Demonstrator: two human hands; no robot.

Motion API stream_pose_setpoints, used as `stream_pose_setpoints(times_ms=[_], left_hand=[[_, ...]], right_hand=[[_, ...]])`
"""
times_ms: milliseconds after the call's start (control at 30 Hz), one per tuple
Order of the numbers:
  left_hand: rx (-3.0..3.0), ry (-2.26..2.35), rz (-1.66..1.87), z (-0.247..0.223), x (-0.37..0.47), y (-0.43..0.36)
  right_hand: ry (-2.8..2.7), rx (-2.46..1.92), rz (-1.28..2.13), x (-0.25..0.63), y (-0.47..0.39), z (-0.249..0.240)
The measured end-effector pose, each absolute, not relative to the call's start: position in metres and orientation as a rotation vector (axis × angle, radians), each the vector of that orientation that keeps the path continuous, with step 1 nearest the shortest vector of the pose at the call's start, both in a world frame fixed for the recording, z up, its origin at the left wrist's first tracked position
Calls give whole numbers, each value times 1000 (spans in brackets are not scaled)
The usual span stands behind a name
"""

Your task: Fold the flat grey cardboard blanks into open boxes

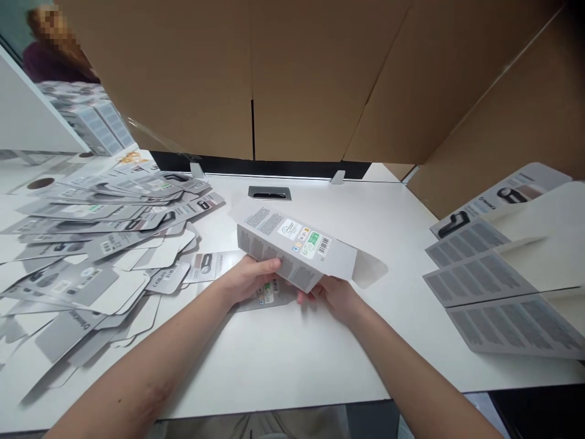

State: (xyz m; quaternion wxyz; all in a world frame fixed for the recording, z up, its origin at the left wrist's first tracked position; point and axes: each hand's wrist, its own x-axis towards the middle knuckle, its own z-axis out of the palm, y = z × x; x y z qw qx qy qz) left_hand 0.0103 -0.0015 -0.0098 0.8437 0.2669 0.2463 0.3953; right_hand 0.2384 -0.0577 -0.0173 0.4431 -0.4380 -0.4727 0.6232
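Left hand (pixel 247 279) clamps long grey printed cardboard box (pixel 286 244) over white tabletop (pixel 283 372), right hand (pixel 339 297) curled at its end, grip unclear.

Packing workshop
Flat cartons (pixel 109 244) heap left of the left hand (pixel 249 277); a cardboard partition (pixel 311 79) stands beyond it.

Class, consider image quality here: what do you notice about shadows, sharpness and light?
Head view: soft shadow on the white tabletop below the right hand; fine print on the held carton too indistinct to read; a pixelated patch at upper left; brown cardboard darkening into the top right corner.
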Motion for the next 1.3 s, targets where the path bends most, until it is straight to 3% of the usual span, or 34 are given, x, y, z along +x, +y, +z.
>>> stream_pose_setpoints(times_ms=[100,267,467,733,1300], left_hand=[[701,477,670,-12,9,0],[517,651,1137,-8,8,18],[508,726,1312,-11,3,32],[585,811,1191,-17,10,24],[964,745,940,-25,7,23]], right_hand=[[-1195,-1092,1620,236,-58,-18],[-1196,-1141,1511,241,-54,-19],[-1043,-1182,1158,250,-49,-17],[-1159,-1193,968,251,-49,-17],[-1313,-1198,1056,246,-48,-25]])
